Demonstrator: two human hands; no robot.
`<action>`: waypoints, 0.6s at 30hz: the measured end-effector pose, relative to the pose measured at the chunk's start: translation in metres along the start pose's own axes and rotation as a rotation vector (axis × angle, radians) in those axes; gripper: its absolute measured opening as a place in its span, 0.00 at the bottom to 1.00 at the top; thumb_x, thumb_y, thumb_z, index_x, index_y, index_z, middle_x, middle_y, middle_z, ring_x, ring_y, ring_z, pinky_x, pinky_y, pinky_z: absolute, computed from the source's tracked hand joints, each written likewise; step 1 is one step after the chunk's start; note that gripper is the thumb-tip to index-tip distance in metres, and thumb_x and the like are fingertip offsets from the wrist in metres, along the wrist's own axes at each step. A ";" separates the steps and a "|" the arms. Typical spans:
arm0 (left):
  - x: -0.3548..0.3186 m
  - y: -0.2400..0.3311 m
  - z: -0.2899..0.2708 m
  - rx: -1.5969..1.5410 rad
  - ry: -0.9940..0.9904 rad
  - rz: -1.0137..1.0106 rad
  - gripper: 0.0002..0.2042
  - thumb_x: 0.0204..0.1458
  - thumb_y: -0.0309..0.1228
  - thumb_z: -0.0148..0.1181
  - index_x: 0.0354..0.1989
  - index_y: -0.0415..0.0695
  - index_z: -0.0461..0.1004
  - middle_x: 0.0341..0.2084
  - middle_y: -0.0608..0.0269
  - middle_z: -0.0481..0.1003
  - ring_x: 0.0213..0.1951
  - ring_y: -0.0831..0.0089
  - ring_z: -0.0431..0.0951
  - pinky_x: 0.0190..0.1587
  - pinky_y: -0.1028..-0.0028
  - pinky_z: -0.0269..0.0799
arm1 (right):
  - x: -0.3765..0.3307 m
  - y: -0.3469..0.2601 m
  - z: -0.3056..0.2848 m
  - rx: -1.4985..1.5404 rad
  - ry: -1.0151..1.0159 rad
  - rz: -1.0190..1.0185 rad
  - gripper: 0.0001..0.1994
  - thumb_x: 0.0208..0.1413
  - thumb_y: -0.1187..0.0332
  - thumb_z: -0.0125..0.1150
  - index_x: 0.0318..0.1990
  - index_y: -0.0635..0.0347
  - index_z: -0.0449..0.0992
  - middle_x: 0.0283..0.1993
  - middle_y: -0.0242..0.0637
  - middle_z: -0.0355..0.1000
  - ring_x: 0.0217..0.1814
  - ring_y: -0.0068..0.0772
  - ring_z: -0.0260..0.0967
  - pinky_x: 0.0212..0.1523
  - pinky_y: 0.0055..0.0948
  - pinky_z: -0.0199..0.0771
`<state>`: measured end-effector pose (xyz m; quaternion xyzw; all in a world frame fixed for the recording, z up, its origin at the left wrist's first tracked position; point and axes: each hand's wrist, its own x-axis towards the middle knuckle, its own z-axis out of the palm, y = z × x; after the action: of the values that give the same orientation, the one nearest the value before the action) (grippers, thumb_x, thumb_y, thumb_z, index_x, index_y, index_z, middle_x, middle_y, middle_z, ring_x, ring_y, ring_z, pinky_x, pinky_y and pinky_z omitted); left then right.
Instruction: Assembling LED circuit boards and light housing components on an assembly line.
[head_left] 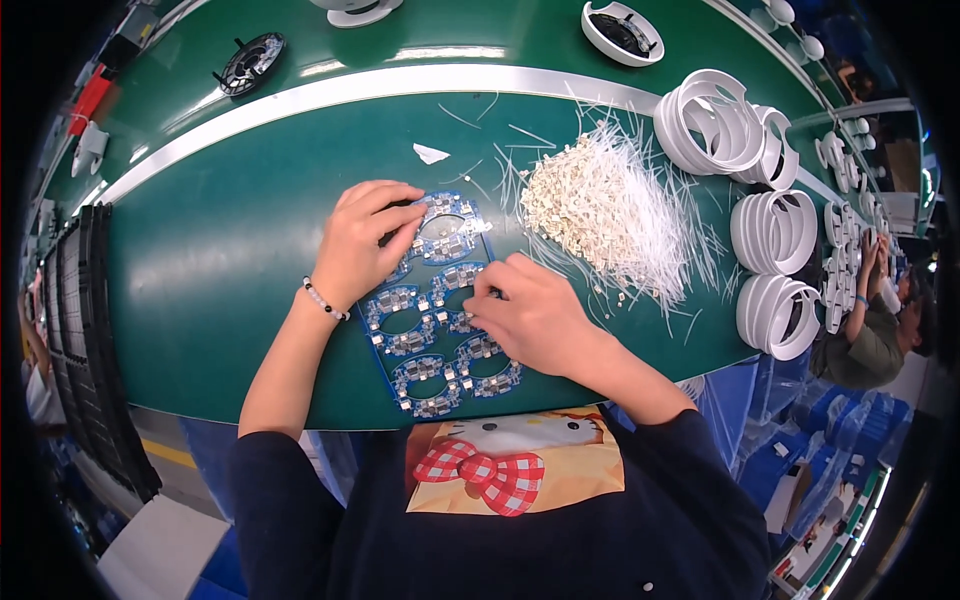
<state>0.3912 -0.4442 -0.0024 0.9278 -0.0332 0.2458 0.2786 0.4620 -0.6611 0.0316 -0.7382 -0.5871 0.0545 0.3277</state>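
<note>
A blue circuit board panel (402, 345) lies on the green table in front of me, made of several ring-shaped boards with oval openings and small parts on them. My left hand (368, 240), with a beaded bracelet at its wrist, is at the panel's far left part. Its thumb and fingers are bent together on the board there. My right hand (537, 315) is over the panel's right side, fingertips pinched close to one of the rings. Whatever is between those fingertips is too small or hidden to make out.
Right of the panel lies a heap of small cream connectors (560, 195) with thin white strips (650, 220). White plastic rings (775, 232) stand stacked at the right. Black trays (85, 330) line the left edge. Beyond a pale rail (400, 78) sits a round black part (252, 62).
</note>
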 end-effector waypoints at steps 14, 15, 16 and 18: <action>-0.004 0.000 0.004 -0.005 0.012 0.015 0.06 0.40 0.23 0.61 0.29 0.44 0.78 0.34 0.64 0.76 0.39 0.65 0.74 0.44 0.67 0.68 | -0.008 0.013 0.015 0.115 -0.049 -0.146 0.09 0.38 0.78 0.62 0.30 0.60 0.72 0.32 0.35 0.68 0.31 0.36 0.67 0.30 0.28 0.70; -0.005 0.002 0.004 -0.011 0.006 0.007 0.06 0.40 0.23 0.61 0.29 0.44 0.78 0.34 0.64 0.76 0.39 0.65 0.74 0.44 0.67 0.68 | -0.011 0.012 0.015 0.118 -0.012 -0.143 0.09 0.38 0.78 0.62 0.30 0.60 0.72 0.31 0.35 0.69 0.31 0.36 0.68 0.30 0.28 0.70; -0.005 0.000 0.004 0.000 0.017 0.016 0.07 0.40 0.23 0.61 0.30 0.43 0.78 0.35 0.63 0.76 0.40 0.65 0.75 0.45 0.67 0.68 | -0.012 0.011 0.015 0.122 0.023 -0.137 0.09 0.38 0.78 0.63 0.30 0.60 0.72 0.31 0.35 0.69 0.31 0.36 0.69 0.31 0.27 0.71; -0.003 0.000 0.003 -0.005 0.015 0.007 0.07 0.40 0.22 0.61 0.30 0.42 0.78 0.35 0.62 0.76 0.41 0.64 0.75 0.45 0.68 0.68 | -0.006 0.011 0.010 0.154 0.004 -0.123 0.09 0.38 0.78 0.63 0.30 0.61 0.73 0.30 0.35 0.70 0.30 0.36 0.69 0.31 0.27 0.71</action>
<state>0.3902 -0.4458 -0.0062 0.9251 -0.0349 0.2535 0.2804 0.4648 -0.6633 0.0155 -0.6735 -0.6245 0.0777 0.3877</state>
